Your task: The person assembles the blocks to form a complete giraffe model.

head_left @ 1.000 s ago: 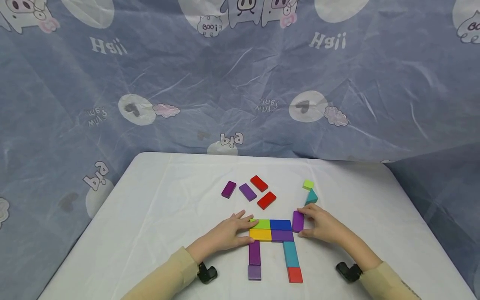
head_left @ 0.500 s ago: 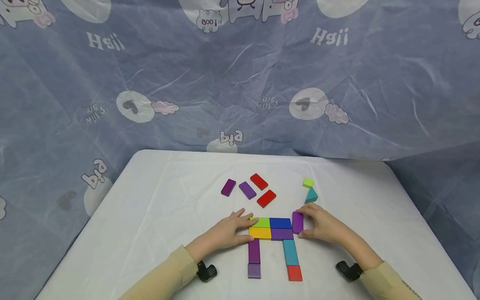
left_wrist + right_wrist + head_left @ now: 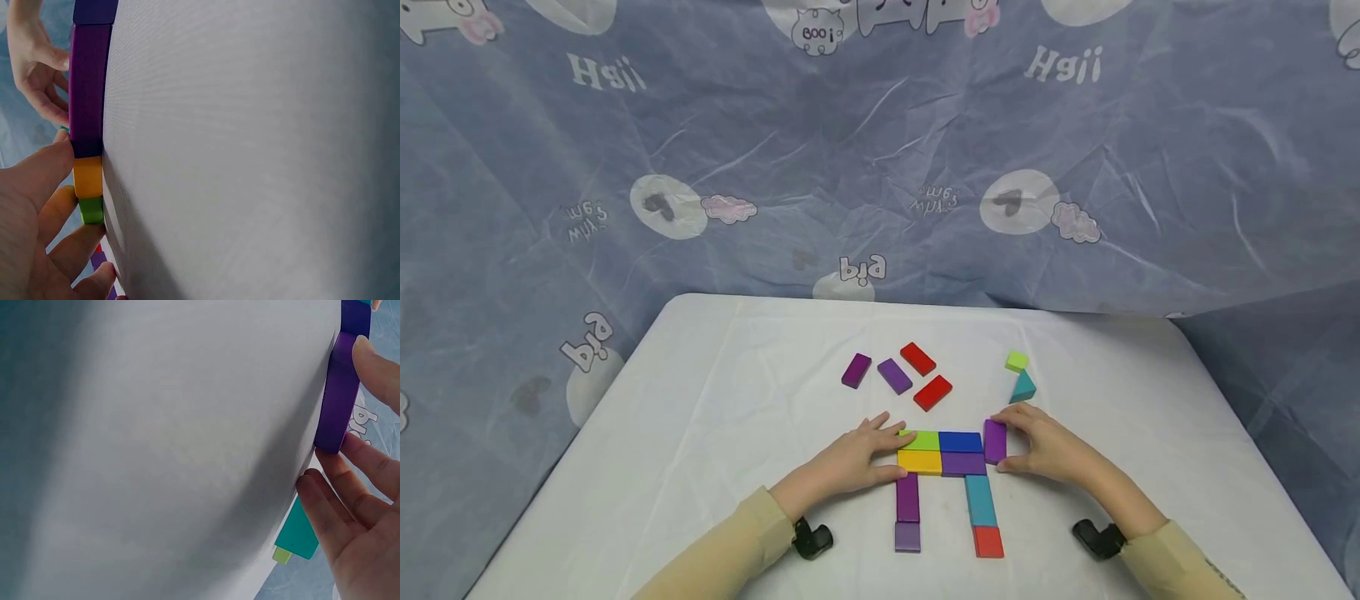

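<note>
My left hand (image 3: pixel 856 458) rests at the left side of the block group, fingertips on the lime block (image 3: pixel 925 441) and thumb by the yellow block (image 3: pixel 920 462). My right hand (image 3: pixel 1047 446) pinches an upright-lying purple block (image 3: pixel 996 442) between thumb and fingers, beside the blue block (image 3: pixel 960 442) and violet block (image 3: pixel 963 464). Below them run two columns: purple (image 3: pixel 907 498) over violet (image 3: pixel 907 537), and teal (image 3: pixel 981 501) over red (image 3: pixel 988 542). The right wrist view shows the thumb on one end of the purple block (image 3: pixel 338 400) and fingers at the other.
Behind the group lie two red blocks (image 3: pixel 917 359), a violet block (image 3: pixel 895 377) and a dark purple block (image 3: pixel 856 371). A teal triangle (image 3: pixel 1022 387) and a small lime block (image 3: pixel 1017 361) lie beyond my right hand. A patterned blue cloth (image 3: pixel 820 150) hangs behind the white table (image 3: pixel 760 358).
The head view has shifted slightly, so the whole scene sits a little higher. Both hands keep the same hold and place beside the blocks.
</note>
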Available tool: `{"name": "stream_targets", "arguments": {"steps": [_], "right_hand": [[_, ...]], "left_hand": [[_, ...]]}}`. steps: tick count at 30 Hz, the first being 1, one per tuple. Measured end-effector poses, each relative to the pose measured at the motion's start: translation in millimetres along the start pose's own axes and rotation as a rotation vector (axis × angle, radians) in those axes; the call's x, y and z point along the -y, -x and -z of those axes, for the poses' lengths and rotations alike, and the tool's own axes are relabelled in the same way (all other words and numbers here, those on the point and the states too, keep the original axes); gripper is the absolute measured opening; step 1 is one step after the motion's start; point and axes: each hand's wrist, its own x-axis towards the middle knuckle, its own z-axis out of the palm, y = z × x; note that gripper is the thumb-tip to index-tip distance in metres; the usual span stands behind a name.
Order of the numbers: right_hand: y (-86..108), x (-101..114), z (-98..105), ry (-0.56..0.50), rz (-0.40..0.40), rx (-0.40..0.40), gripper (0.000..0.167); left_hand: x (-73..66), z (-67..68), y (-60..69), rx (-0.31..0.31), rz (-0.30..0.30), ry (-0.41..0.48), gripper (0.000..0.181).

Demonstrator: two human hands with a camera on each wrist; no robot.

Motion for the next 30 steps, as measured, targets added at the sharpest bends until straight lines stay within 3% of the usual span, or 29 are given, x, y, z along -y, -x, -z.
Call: {"name": "stream_targets", "arguments": {"steps": [7, 11, 16, 21, 30], "right_hand": [[-0.5, 1.2, 4.2, -0.011, 0.002, 0.024, 0.071], [-7.6, 4.0, 12.8, -0.018, 0.031, 0.012, 0.063], [-32.3, 14.0, 20.6, -0.040, 0.097, -0.009, 0.046], [-60.2, 28.2, 19.0, 0.011, 0.163, -0.020, 0.038], [-90.5, 43.9, 11.8, 0.066, 0.172, 0.051, 0.041]], "left_hand": [[-0.1, 0.5, 0.9, -0.001, -0.013, 0.010, 0.057], [-0.7, 0.8, 0.6, -0.004, -0.011, 0.005, 0.057], [-1.2, 0.9, 0.1, 0.001, 0.004, 0.000, 0.057], [-2.0, 0.0, -0.5, 0.014, 0.022, 0.005, 0.057], [1.0, -0.6, -2.5, 0.005, 0.012, -0.011, 0.057]]}}
